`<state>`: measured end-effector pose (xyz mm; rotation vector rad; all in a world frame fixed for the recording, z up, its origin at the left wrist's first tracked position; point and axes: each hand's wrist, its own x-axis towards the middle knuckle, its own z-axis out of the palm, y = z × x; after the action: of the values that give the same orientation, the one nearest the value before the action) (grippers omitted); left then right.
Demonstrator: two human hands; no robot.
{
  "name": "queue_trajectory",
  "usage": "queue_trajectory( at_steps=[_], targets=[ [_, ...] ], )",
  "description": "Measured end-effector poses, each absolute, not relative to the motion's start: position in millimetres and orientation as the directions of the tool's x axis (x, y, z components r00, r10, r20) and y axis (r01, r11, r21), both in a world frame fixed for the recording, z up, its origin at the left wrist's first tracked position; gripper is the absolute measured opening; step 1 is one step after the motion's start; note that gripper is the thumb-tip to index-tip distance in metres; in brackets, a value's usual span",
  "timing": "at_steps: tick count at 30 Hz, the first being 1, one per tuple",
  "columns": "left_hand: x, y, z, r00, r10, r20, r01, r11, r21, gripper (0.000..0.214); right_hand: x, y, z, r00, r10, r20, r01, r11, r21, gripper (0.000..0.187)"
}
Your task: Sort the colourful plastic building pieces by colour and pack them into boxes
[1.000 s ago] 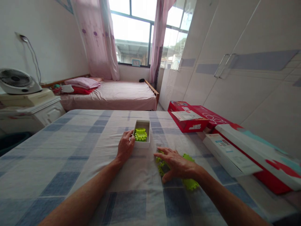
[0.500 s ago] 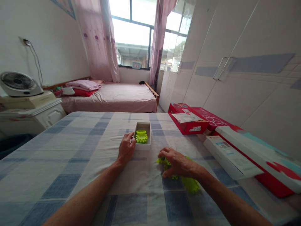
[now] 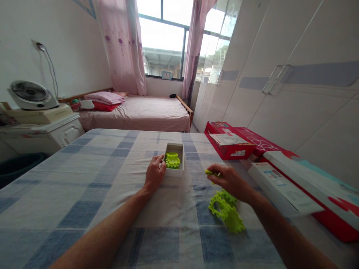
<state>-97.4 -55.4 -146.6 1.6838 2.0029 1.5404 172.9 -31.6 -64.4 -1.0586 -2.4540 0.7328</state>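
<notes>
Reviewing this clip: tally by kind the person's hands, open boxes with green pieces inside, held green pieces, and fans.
Bare left hand and bare right hand: 2
Open white rectangular cardboard box: 1
Held lime-green toothed piece: 1
Pale plastic fan with dark grille: 1
Total: 5

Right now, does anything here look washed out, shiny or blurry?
Head view: the window is mostly blown white; its reflection shines in the glossy wardrobe; the rightmost box looks stretched and soft toward the frame's edge; the green piece in the right hand looks slightly soft.
</notes>
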Motion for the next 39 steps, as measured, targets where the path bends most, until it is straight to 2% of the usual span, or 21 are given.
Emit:
queue_trajectory(
  at_steps=[2,4,6,9,11,15,18,21,24,26,28,31,33,36,39],
  targets=[
    [-97,-55,-147,-0.381,0.786,0.487,0.676,-0.122,0.726,0.041,181,-42,-53,-0.730,0.682,-0.051,0.555,0.547,-0.627,0.013],
    [-98,-55,-147,-0.382,0.787,0.484,0.677,-0.118,0.727,0.041,188,-55,-50,-0.775,0.617,-0.136,0.555,0.563,-0.612,0.008],
    [-98,-54,-148,-0.384,0.788,0.482,0.677,-0.114,0.727,0.041,192,-65,-55,-0.765,0.625,-0.151,0.596,0.600,-0.534,0.003],
    [-98,-54,-148,-0.386,0.791,0.475,0.679,-0.105,0.727,0.041,193,-71,-67,-0.729,0.669,-0.147,0.661,0.631,-0.406,0.006],
    [-98,-55,-146,-0.388,0.796,0.464,0.681,-0.092,0.727,0.042,191,-71,-74,-0.730,0.672,-0.123,0.661,0.648,-0.379,0.011],
    [-100,-57,-141,-0.419,0.808,0.414,0.673,-0.030,0.739,0.048,192,-69,-78,-0.731,0.682,-0.012,0.597,0.630,-0.496,0.013],
    [-103,-57,-134,-0.422,0.824,0.378,0.683,0.015,0.731,0.055,205,-63,-73,-0.649,0.759,0.049,0.565,0.524,-0.637,0.009],
    [-105,-58,-125,-0.411,0.836,0.364,0.721,0.054,0.691,0.054,228,-57,-70,-0.561,0.828,-0.016,0.528,0.342,-0.777,0.016],
    [-104,-59,-114,-0.395,0.839,0.375,0.760,0.068,0.647,0.049,247,-57,-76,-0.503,0.858,-0.100,0.529,0.215,-0.821,0.031],
    [-100,-60,-104,-0.374,0.841,0.391,0.785,0.063,0.616,0.045,253,-63,-84,-0.455,0.888,-0.072,0.590,0.240,-0.771,0.047],
    [-93,-63,-95,-0.348,0.843,0.410,0.808,0.047,0.588,0.043,253,-70,-93,-0.436,0.898,-0.049,0.683,0.296,-0.668,0.071],
    [-72,-70,-85,-0.290,0.862,0.415,0.832,0.013,0.555,0.044,248,-79,-103,-0.467,0.880,-0.090,0.781,0.363,-0.509,0.100],
    [-51,-78,-85,-0.242,0.882,0.405,0.841,-0.017,0.540,0.044,245,-82,-107,-0.502,0.861,-0.079,0.789,0.419,-0.450,0.100],
    [-17,-91,-96,-0.158,0.904,0.396,0.850,-0.079,0.520,0.044,241,-85,-113,-0.543,0.839,0.023,0.762,0.505,-0.405,0.086],
    [9,-102,-110,-0.119,0.915,0.385,0.852,-0.106,0.513,0.043,236,-89,-119,-0.523,0.846,0.108,0.771,0.523,-0.363,0.075]
  ],
)
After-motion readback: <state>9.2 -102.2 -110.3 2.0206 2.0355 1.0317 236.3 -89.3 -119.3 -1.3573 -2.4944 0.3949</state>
